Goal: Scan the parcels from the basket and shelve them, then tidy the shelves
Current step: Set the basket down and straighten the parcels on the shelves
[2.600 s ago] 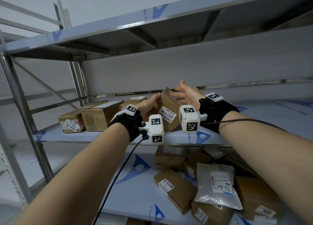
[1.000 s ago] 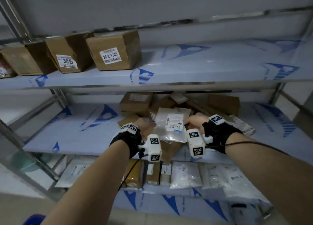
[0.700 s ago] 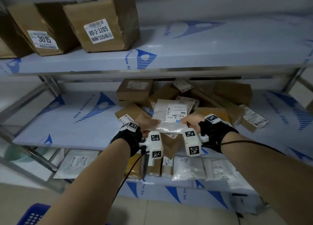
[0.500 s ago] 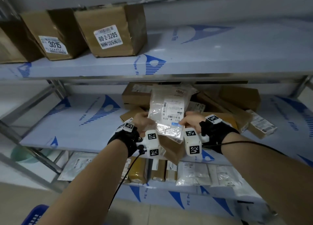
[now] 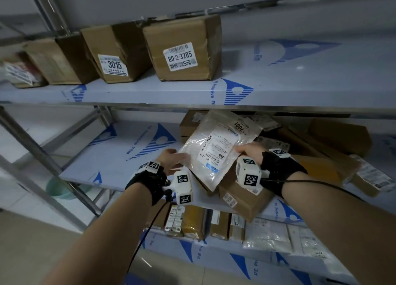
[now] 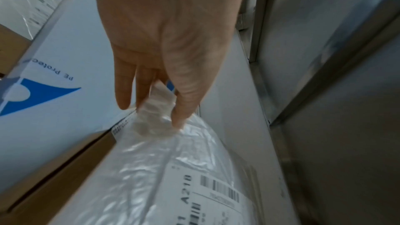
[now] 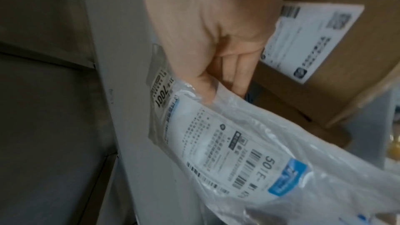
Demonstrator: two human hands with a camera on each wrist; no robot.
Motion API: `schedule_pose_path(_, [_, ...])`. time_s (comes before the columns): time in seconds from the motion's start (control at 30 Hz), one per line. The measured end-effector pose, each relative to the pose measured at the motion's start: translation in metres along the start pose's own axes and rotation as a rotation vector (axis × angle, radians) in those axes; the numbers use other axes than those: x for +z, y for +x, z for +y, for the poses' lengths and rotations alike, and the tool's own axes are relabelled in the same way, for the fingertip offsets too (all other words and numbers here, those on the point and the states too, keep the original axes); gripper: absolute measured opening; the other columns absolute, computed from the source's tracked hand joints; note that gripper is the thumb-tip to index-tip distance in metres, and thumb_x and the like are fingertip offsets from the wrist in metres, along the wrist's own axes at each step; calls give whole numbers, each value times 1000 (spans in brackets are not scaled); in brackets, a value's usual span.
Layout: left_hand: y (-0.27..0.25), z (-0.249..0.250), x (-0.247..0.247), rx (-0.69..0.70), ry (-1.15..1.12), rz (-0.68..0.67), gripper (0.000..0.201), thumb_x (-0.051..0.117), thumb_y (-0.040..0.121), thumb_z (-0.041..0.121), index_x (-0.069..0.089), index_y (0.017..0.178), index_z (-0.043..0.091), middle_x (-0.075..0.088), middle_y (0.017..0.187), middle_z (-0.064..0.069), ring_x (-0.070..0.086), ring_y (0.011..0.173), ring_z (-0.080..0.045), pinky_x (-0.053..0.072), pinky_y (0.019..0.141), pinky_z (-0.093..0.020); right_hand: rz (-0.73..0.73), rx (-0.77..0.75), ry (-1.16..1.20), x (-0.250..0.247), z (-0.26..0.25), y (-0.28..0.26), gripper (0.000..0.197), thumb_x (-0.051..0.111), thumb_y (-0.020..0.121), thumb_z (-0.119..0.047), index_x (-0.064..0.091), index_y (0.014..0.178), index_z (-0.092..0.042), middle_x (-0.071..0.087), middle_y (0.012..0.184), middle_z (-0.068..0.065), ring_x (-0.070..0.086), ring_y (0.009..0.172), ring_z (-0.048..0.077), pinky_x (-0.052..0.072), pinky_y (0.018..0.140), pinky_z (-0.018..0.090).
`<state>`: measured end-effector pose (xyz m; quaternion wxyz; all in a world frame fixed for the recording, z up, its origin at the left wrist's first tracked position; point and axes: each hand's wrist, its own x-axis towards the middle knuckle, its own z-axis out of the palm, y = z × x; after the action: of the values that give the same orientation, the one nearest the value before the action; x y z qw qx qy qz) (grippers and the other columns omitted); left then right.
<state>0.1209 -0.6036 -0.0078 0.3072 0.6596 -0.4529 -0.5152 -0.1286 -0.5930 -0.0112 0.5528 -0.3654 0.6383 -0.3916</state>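
The clear plastic mailer [image 5: 216, 149] hangs in the air in front of the middle shelf [image 5: 128, 156], just above the loose heap of cardboard boxes [image 5: 242, 196], and it is held at two opposite edges: the left hand [image 5: 171, 160] pinches its lower left edge between thumb and fingertips, the right hand [image 5: 246, 150] pinches its right edge the same way, each with the other fingers loosely curled behind the film. The bag's long axis runs diagonally, from the corner nearest the person up and away to the right toward the shelf's back, where the small tag reading 7001 sits; the printed label faces the person. Both hands are about equally near, one at each side, so the bag lies between them rather than ahead of either. Compared with half a second ago, the mailer is tilted over to the right instead of standing nearly upright, and it sits a little higher against the shelf edge above. Where it goes next is probably the row of soft bags [image 5: 278, 237] on the shelf below, though that is only a guess, since motion blur hides much of that row.
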Motion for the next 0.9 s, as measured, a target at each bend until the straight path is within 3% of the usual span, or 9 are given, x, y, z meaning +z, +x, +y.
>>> schedule_pose_path(0.07, [6, -4, -9, -72, 10, -3, 48, 75, 79, 38, 59, 109, 4, 70, 103, -14, 67, 97, -28, 52, 93, -48, -37, 9, 69, 13, -3, 6, 18, 59, 94, -11, 54, 76, -10, 64, 59, 0, 61, 51, 9, 49, 48, 18])
schedule_pose_path(0.13, [6, -4, -12, -82, 8, -58, 43, 73, 80, 40, 62, 99, 3, 72, 94, -16, 69, 91, -31, 53, 91, -46, -89, 12, 95, 26, -2, 15, 12, 61, 92, -11, 54, 82, -13, 61, 82, 4, 60, 68, 14, 53, 63, 22])
schedule_pose_path(0.23, [6, -3, -18, 3, 33, 28, 22, 70, 85, 21, 63, 84, 0, 66, 83, -17, 62, 68, -25, 50, 66, -32, -125, 44, 133, 38, 1, 17, 10, 66, 88, -12, 61, 93, -5, 63, 104, 13, 63, 87, 25, 56, 84, 35])
schedule_pose_path(0.33, [8, 2, -33, 55, 143, 130, 16, 58, 89, 1, 60, 104, 0, 64, 93, -13, 58, 67, -18, 48, 49, -21, -70, 20, 188, 35, -9, 8, 33, 67, 89, -26, 60, 116, -8, 63, 111, 15, 62, 96, 27, 56, 71, 30])
schedule_pose_path(0.47, [10, 13, -55, 117, 340, 108, 10, 57, 87, -1, 59, 93, 6, 64, 99, -15, 59, 73, -20, 53, 68, -33, -161, 7, 135, 27, -22, -6, 45, 63, 92, -27, 53, 132, -8, 59, 125, 8, 56, 117, 26, 48, 83, 34])
schedule_pose_path(0.57, [0, 22, -52, 171, 425, 73, 11, 57, 89, 2, 61, 99, 3, 65, 106, -15, 63, 91, -26, 53, 85, -38, -177, -1, 19, 31, -25, -18, 46, 75, 82, -25, 60, 121, -5, 67, 111, 19, 68, 93, 32, 57, 66, 36])
schedule_pose_path(0.63, [-8, 26, -49, 198, 399, 120, 15, 60, 89, 4, 62, 103, 0, 66, 108, -19, 62, 97, -29, 51, 93, -43, -133, -17, -54, 31, -27, -27, 47, 79, 77, -24, 63, 115, -2, 68, 104, 20, 70, 85, 32, 59, 69, 39])
schedule_pose_path(0.8, [-41, 13, -56, 172, 284, 94, 37, 80, 74, 20, 63, 105, 9, 68, 110, -10, 63, 97, -24, 51, 89, -43, -183, -32, -23, 11, -27, -63, 36, 71, 86, -15, 63, 114, 5, 69, 105, 22, 68, 73, 26, 55, 58, 30])
schedule_pose_path(0.9, [-70, 8, -56, 210, 171, 42, 30, 71, 82, 3, 62, 109, -5, 64, 116, -22, 67, 80, -17, 56, 86, -35, -223, -51, -15, 0, -31, -89, 33, 69, 87, -13, 61, 115, 2, 67, 108, 22, 68, 86, 31, 57, 66, 37])
